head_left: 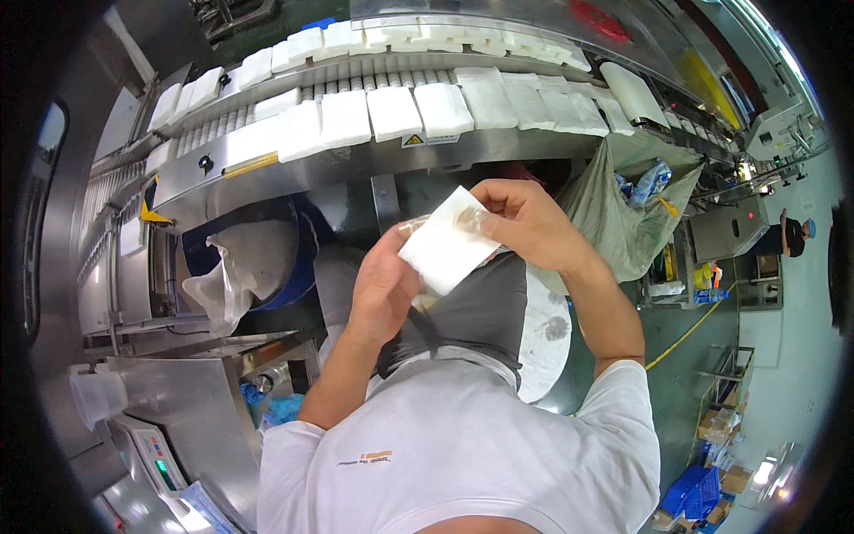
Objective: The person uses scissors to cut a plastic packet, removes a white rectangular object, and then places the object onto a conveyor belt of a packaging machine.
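Note:
A small white packet (442, 251), flat and rectangular, is held tilted above my lap. My left hand (382, 289) grips its left edge, with the fingers partly behind it. At its upper right corner my right hand (529, 222) pinches it between thumb and bent fingers. Something clear and shiny, like thin film, shows near the fingertips of both hands; whether it belongs to the packet I cannot tell. Beyond my hands, similar white folded pads (393, 113) lie in a row along the near metal ledge of a conveyor.
Roller conveyor (334, 87) carries a second row of pads (302, 44) farther back. A blue bin (307, 258) with a whitish liner stands below left. On the right hangs a greenish-grey sack (614, 214) with blue plastic in it. A digital scale (158, 458) sits lower left.

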The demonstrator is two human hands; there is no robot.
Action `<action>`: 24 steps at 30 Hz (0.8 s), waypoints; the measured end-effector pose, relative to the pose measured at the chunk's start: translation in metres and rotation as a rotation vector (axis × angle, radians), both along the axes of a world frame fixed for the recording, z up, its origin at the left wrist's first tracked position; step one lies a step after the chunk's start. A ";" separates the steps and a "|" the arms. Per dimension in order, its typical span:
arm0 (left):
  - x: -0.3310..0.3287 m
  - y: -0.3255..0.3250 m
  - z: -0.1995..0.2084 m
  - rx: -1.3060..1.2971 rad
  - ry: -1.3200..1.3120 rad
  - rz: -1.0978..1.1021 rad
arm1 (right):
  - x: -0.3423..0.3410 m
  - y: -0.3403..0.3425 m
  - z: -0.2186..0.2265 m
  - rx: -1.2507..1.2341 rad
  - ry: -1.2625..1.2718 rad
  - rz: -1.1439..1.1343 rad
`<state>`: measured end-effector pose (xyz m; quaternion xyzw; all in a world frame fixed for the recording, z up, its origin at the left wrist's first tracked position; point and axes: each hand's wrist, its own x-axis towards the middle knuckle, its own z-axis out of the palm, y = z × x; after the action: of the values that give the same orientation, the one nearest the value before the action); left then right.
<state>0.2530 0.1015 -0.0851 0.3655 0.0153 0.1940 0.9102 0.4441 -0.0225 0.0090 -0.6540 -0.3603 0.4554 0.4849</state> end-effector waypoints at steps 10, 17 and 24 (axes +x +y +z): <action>-0.007 0.007 0.018 0.107 0.219 0.158 | -0.009 -0.005 -0.016 0.111 0.114 -0.075; -0.010 0.005 0.020 0.304 0.238 0.246 | -0.012 -0.006 -0.026 0.104 0.134 -0.089; -0.016 0.004 0.022 0.517 0.328 0.259 | -0.019 -0.009 -0.038 0.125 0.057 -0.067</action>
<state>0.2366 0.1055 -0.0632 0.6059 0.1583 0.2441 0.7404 0.4247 -0.0313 -0.0291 -0.6209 -0.3519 0.4337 0.5500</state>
